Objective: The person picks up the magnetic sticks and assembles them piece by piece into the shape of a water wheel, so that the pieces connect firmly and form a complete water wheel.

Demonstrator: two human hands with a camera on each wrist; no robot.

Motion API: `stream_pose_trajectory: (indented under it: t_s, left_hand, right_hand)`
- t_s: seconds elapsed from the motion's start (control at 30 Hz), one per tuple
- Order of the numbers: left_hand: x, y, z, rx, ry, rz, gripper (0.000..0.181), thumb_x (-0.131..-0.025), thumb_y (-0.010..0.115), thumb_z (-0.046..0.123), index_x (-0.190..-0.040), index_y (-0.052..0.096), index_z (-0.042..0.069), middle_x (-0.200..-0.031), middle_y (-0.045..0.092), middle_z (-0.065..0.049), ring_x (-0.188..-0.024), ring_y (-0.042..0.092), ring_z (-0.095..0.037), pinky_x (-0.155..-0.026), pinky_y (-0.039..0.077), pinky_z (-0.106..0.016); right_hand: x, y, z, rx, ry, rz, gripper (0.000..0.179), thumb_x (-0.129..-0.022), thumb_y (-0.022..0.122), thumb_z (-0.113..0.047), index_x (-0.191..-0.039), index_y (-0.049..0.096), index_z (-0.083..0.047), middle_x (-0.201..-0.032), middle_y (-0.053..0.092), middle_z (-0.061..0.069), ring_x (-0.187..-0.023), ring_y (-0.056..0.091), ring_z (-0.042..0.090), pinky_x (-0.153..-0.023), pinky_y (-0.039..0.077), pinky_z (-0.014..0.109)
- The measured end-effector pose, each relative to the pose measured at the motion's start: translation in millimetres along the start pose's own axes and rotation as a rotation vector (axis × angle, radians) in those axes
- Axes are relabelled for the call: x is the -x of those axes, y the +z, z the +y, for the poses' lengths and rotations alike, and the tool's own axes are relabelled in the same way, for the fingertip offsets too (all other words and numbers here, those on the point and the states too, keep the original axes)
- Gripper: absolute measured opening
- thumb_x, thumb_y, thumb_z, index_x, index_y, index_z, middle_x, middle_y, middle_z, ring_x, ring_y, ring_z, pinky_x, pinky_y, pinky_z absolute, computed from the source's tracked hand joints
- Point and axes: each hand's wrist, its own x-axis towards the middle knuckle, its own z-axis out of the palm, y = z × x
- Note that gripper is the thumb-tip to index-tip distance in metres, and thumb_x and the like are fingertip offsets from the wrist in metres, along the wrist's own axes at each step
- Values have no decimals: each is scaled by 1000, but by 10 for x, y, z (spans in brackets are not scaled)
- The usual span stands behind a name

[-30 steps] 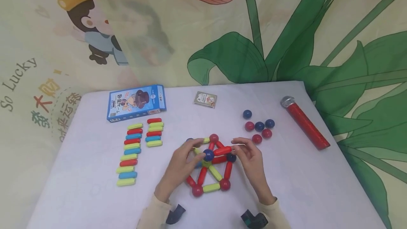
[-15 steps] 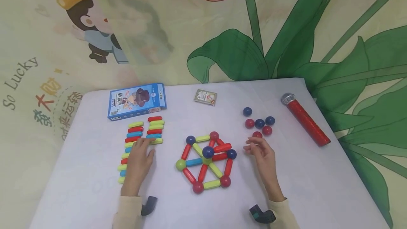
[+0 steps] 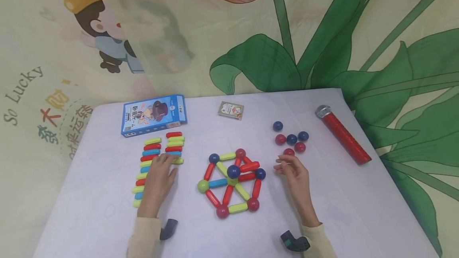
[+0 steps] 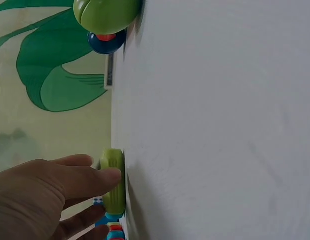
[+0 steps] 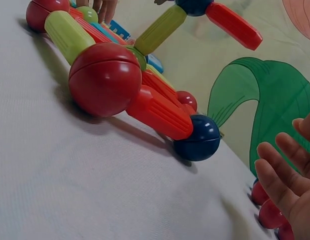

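In the head view my left hand (image 3: 158,181) reaches over two columns of coloured rods, fingers at a yellow-green rod (image 3: 177,161) at the near end of the right column. The left wrist view shows the thumb overlapping that yellow-green rod (image 4: 114,182); in the head view the thumb lies apart from it. My right hand (image 3: 295,174), fingers loosely bent and holding nothing, hovers beside a red ball (image 3: 288,152). Between the hands lies a ball-and-rod wheel (image 3: 227,209); a raised blue ball (image 3: 233,171) above its hub bears a red rod (image 3: 250,166) sticking out sideways.
Several red and blue balls (image 3: 291,139) lie beyond my right hand. A red microphone (image 3: 344,136) rests at the right. At the back are a blue box (image 3: 154,115) and a small card box (image 3: 231,110). A printed cloth (image 3: 258,63) hangs behind the table.
My left hand has left the raised blue ball and moved left to the rods. The right hand has let go of the red rod and drawn back to the right; the raised parts stay up.
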Motion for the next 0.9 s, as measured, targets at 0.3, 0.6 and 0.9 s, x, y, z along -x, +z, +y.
stream_pose_trajectory:
  t_s: [0.3,0.6,0.9]
  left_hand:
    - [-64,16,-20,-29,22,-28,49,-79,75,3,-126,59,8,-123,59,-16,-115,49,-35,-89,51,-52]
    - [1,-8,351,373,134,41,46,-82,74,5,-124,59,12,-113,66,-6,-104,62,-21,-88,53,-45]
    - [81,-19,1381,694,586,147,53,-75,79,-1,-123,57,7,-108,67,-4,-98,65,-15,-86,53,-27]
  right_hand:
    - [2,18,-6,21,-19,-4,23,-97,54,-6,-116,59,5,-103,62,25,-82,68,9,-76,55,19]
    - [32,148,-229,22,-205,-28,25,-90,60,4,-115,59,6,-104,62,21,-90,67,8,-82,53,19]
    - [134,594,-691,-63,-618,-210,49,-72,67,23,-117,56,7,-109,63,18,-105,64,16,-89,52,27]
